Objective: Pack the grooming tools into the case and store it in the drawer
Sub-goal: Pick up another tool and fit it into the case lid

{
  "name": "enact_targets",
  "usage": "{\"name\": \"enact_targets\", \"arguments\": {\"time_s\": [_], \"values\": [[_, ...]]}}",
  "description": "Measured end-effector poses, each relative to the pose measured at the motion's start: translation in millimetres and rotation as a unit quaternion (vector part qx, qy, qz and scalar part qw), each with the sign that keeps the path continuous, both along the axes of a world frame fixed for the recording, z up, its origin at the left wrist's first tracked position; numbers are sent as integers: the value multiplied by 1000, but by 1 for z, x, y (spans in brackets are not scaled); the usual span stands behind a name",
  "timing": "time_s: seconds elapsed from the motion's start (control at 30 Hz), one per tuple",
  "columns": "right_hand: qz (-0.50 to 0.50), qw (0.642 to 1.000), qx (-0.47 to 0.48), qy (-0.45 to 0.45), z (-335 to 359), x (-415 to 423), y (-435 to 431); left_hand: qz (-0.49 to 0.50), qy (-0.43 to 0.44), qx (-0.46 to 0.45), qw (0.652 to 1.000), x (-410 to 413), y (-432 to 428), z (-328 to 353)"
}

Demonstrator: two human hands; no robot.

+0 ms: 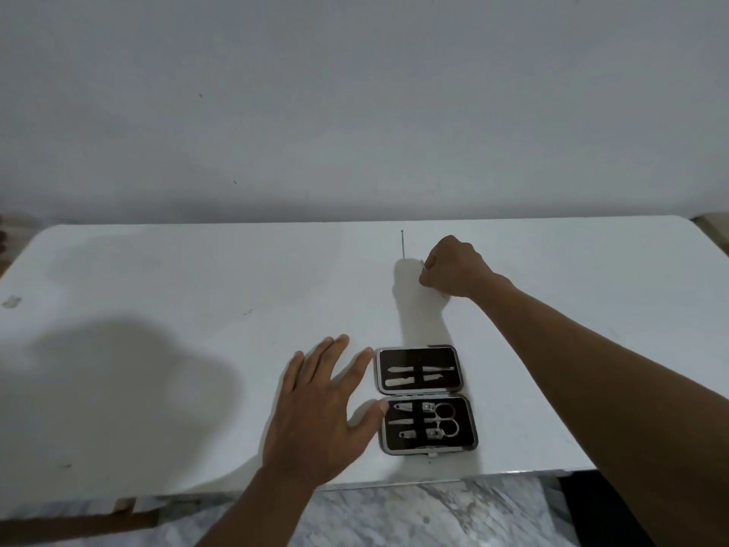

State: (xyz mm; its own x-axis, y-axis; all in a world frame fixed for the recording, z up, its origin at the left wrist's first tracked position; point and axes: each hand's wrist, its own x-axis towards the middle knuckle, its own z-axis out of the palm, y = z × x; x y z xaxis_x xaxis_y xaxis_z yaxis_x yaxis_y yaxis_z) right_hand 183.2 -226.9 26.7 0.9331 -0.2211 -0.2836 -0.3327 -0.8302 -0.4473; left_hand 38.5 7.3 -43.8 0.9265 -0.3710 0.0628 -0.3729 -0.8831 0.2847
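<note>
Down near the front edge of the white counter [157, 349] lies the grooming case [426, 399], opened flat with its two dark-lined halves one behind the other, hinged where they meet. The far half [418, 369] holds four slim metal tools [420, 375] tucked under a centre strap, lying crosswise in two rows. The near half [429, 425] carries a pair of small scissors [445, 419] with their round loops to the right, plus several smaller metal pieces, clipper-like, strapped in to the left of the loops; their exact kind is too small to tell.

Just left of the case is the left hand [323, 412], palm down and fingers spread wide, holding nothing. Its thumb tip touches the left rim of the near half, and its forefinger reaches close to the far half's left corner.

Farther back and a little right, well apart from the case, the right hand [453, 267] is curled into a loose fist on the counter, its grip pinched narrow at the fingertips on something small and pale; what it is cannot be made out. Just beyond that hand, at its left, a thin metal pick [402, 244] with a tiny rounded end lies on the counter, pointing toward the plain wall [355, 112] behind.

Below the counter's front edge, marbled floor [394, 515] shows.
</note>
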Motion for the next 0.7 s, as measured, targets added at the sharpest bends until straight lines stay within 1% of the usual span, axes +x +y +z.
{"name": "enact_targets", "arguments": {"time_s": [0.1,0.17,0.23,0.33,0.43,0.57,0.7], "values": [[-31,994,106,-15,7,-19,-4,-3,-7,-2,1000,0,-1,-2],[-44,980,192,-13,17,-35,-9,-3,-10,0,1000,0,0,-3],[-46,967,249,4,27,-53,-14,-4,-11,2,1000,0,0,-5],[-22,955,294,25,36,-75,-20,-1,-12,0,1000,0,0,-6],[-11,943,331,24,40,-89,-24,0,-16,8,1000,0,-1,-7],[-25,922,386,15,45,-104,-24,1,-16,9,1000,0,0,-8],[-35,908,414,56,42,-115,-23,0,-21,12,1000,1,0,-10]]}}
